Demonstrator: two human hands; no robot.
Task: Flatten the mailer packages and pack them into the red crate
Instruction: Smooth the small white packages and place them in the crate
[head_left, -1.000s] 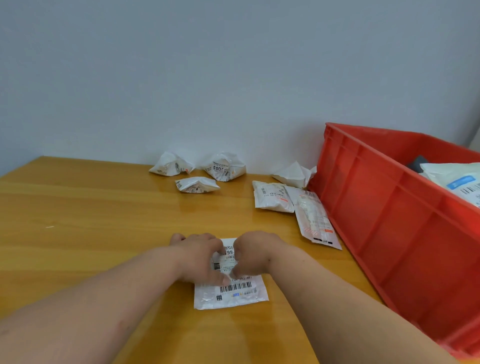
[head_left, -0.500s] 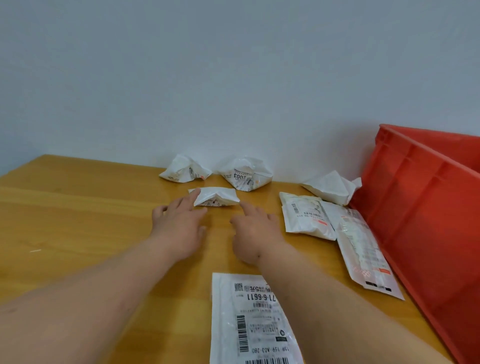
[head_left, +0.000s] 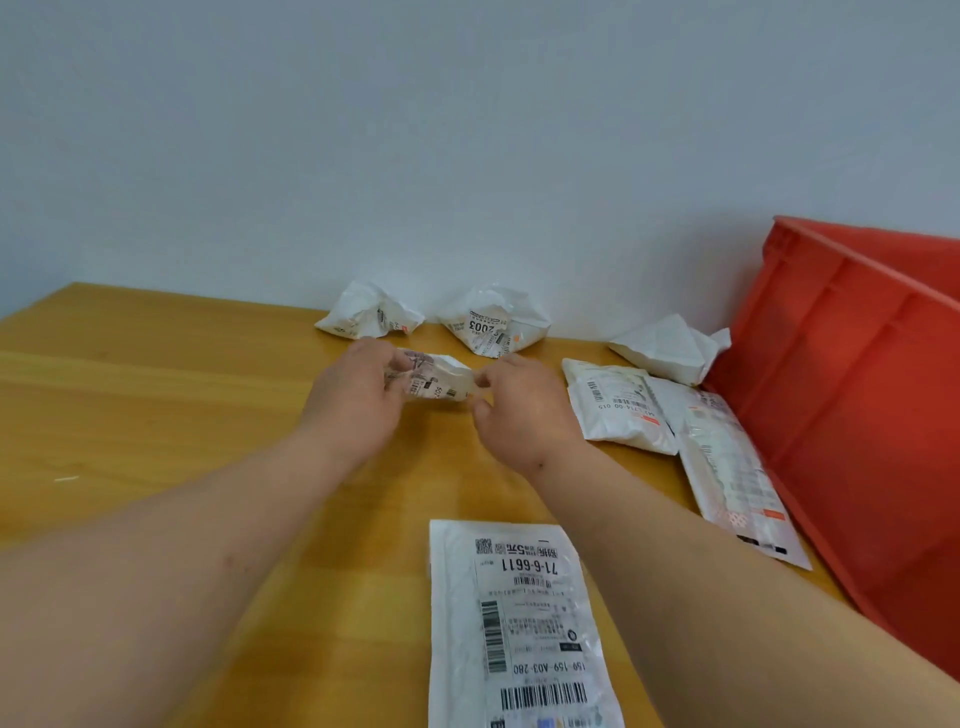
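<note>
Head view first, and it is the only one I have. Both hands work at the far middle of the wooden tabletop (head_left: 156, 415). My left hand (head_left: 353, 400) has its fingers curled round the left end of a small crumpled mailer (head_left: 434, 382), and my right hand (head_left: 514, 405) pinches the right end between thumb and fingers, so the package is stretched between the two. I cannot tell whether it is touching the wood or lifted just off it.

Behind it, against the pale wall (head_left: 467, 130), I see two more crumpled mailers: one on the left (head_left: 369, 317) and one marked 2003 (head_left: 493, 325) just beside it. A third crumpled white mailer (head_left: 670, 345) lies further right, close to the red crate (head_left: 857, 415). In front of that one lies a flatter white mailer with a barcode label (head_left: 615, 410), and its right edge overlaps a long, clear-fronted mailer (head_left: 732, 467) that runs along the crate's near wall.

Close to me, between my forearms, a flattened mailer with a large shipping label (head_left: 519, 623) lies flat on the tabletop, its print upside down to me. The red crate stands at the right edge; only its outer wall and rim show, and I cannot see its inside.
</note>
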